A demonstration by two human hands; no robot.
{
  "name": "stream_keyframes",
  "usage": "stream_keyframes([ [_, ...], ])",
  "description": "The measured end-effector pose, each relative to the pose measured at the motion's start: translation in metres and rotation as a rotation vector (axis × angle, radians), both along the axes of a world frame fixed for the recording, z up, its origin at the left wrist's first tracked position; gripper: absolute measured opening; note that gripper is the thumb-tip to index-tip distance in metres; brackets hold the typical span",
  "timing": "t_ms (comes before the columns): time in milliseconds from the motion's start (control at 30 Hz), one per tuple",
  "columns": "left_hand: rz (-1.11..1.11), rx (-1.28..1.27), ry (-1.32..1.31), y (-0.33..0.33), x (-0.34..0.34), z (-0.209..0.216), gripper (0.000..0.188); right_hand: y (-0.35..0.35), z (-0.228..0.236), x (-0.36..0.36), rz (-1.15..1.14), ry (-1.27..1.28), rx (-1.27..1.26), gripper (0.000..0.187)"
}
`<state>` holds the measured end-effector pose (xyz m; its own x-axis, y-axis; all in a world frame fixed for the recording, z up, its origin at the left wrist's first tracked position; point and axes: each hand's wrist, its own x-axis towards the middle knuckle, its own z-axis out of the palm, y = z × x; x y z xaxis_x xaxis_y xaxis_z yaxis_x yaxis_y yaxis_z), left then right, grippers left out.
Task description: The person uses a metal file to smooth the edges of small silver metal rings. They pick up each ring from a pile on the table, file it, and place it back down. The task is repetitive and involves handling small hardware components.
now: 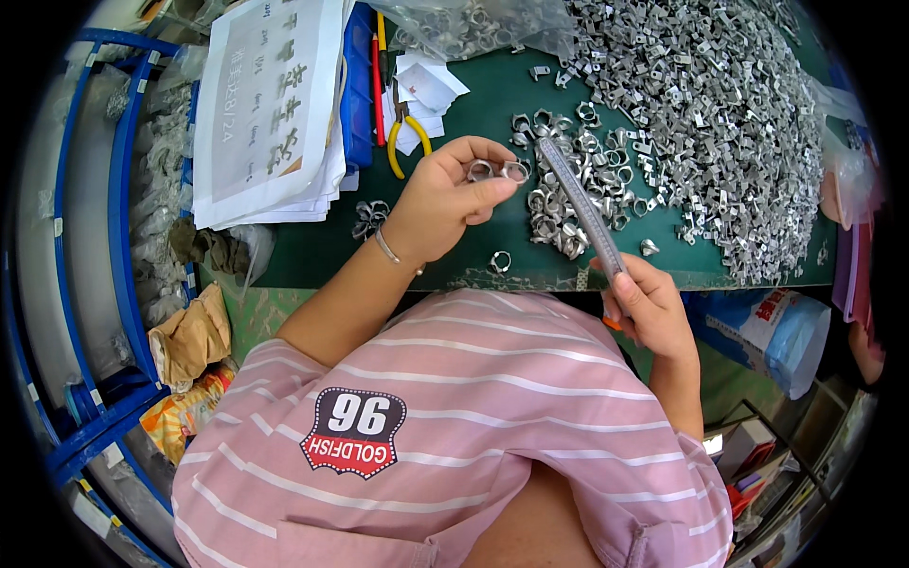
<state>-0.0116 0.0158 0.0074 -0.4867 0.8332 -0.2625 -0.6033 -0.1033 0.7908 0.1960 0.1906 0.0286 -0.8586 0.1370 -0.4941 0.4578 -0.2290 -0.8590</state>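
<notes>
At far left stands a blue-framed rack point(121, 170); next, printed sheets point(270, 104) lie stacked on the green tabletop point(488, 104), with yellow-handled pliers point(393, 156) beyond them. The left hand point(437, 204) is clamped, thumb against fingers, on two metal rings point(480, 170); a loose ring point(500, 261) lies below it near the tabletop edge, and a ring pile point(557, 222) lies just to its right. A long grey bar-shaped tool point(582, 204) (its exact kind cannot be told) slants above the pile, its far end just beside the held rings; the right hand point(653, 308) is clamped on its near end. At right spreads a heap of small metal brackets point(739, 123). The step in hand appears to be presenting the rings to the tool; the next move would call for a steady left grip and careful alignment of the tool's far end.
</notes>
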Motion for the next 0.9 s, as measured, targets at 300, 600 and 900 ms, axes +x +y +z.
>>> stream_keyframes([
  [300,-0.044,0.242,-0.534,-0.002,-0.004,-0.008,0.028,-0.001,0.001,-0.001,0.037,0.010,0.019,0.030],
  [600,0.110,0.065,-0.375,0.002,0.001,0.005,0.024,-0.008,0.000,-0.005,0.131,0.032,0.290,0.029],
  [900,0.010,-0.058,-0.025,-0.004,0.008,0.012,0.033,-0.009,-0.002,-0.006,0.146,0.034,0.319,0.028],
])
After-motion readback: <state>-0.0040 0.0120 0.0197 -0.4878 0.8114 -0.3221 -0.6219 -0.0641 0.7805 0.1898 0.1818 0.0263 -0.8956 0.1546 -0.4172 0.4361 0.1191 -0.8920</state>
